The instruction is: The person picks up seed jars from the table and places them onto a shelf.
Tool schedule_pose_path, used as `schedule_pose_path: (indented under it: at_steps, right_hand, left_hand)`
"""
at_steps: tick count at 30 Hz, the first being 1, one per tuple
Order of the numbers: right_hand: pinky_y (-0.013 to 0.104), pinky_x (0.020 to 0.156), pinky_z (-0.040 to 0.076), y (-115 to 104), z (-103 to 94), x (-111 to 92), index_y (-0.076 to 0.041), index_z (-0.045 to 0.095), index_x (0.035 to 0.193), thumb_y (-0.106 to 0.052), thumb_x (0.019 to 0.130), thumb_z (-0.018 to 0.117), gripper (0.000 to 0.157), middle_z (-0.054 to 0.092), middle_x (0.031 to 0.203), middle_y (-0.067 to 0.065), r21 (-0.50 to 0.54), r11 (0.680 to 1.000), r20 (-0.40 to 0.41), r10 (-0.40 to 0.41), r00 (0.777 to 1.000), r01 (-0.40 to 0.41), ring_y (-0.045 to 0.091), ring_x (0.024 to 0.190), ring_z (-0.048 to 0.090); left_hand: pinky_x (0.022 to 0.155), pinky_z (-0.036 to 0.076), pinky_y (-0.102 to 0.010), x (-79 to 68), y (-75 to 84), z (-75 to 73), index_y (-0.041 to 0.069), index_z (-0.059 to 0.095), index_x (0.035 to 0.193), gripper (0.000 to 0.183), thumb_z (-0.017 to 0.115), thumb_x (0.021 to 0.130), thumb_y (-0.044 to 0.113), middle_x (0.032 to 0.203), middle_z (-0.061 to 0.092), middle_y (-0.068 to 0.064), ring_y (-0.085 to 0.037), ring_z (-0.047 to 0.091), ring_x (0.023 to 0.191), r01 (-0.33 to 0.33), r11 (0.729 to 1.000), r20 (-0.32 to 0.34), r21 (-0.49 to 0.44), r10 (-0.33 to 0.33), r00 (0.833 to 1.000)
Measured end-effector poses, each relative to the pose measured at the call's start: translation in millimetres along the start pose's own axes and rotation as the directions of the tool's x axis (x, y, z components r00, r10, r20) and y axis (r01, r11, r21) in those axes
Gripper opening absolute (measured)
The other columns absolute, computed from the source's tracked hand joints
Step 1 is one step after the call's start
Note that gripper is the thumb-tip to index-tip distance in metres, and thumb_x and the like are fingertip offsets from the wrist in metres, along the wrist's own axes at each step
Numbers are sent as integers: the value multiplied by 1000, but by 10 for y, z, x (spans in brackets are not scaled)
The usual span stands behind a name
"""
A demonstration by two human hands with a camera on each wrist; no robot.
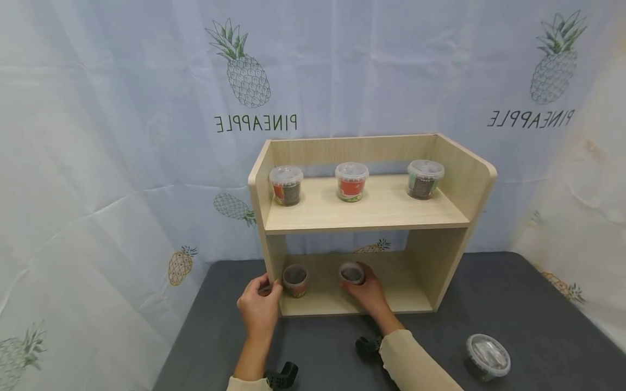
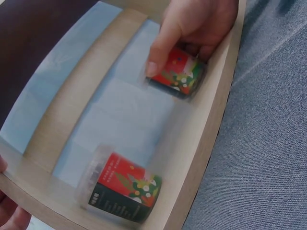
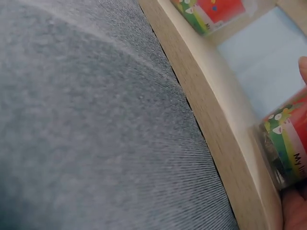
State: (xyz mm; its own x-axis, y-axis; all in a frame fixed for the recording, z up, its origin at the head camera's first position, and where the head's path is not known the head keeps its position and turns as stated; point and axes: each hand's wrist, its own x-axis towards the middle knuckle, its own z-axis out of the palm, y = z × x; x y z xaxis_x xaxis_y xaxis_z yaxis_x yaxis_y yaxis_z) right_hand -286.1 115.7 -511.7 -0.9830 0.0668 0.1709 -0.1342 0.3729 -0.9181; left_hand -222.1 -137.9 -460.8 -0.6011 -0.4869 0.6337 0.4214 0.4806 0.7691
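On the lower board of a small wooden shelf (image 1: pixel 368 220), my right hand (image 1: pixel 367 290) grips a clear plastic cup (image 1: pixel 351 273), thumb and fingers around its sides. The cup's red label with flowers (image 2: pixel 180 72) shows in the left wrist view. My left hand (image 1: pixel 261 307) holds the shelf's left side panel near its bottom, thumb on one side and fingers on the other. Just inside that panel stands a second lidded cup (image 1: pixel 295 281) with a red, green and black label, close to my left thumb.
Three more lidded cups stand spaced along the upper board: a left one (image 1: pixel 286 185), a middle one (image 1: pixel 351 182) and a right one (image 1: pixel 424 179). Another lidded cup (image 1: pixel 488 356) sits on the dark grey table (image 1: pixel 318 347) at the front right. A pineapple-print curtain (image 1: pixel 146 136) hangs behind.
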Motion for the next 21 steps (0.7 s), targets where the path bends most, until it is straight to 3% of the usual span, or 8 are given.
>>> schedule_pose_path:
  at_steps: [21]
  right_hand:
    - [55,97,49,-6,22,45,-3,34,149,-34,80,81,89,51,139,24,-9,999,43,42,998,-41,40,123,53]
  left_hand:
    - [57,56,-14,-6,-2,-5,-1,74,87,14,74,73,-4,81,73,-11,-22,71,65,-5,1000,-6,18,5,1000]
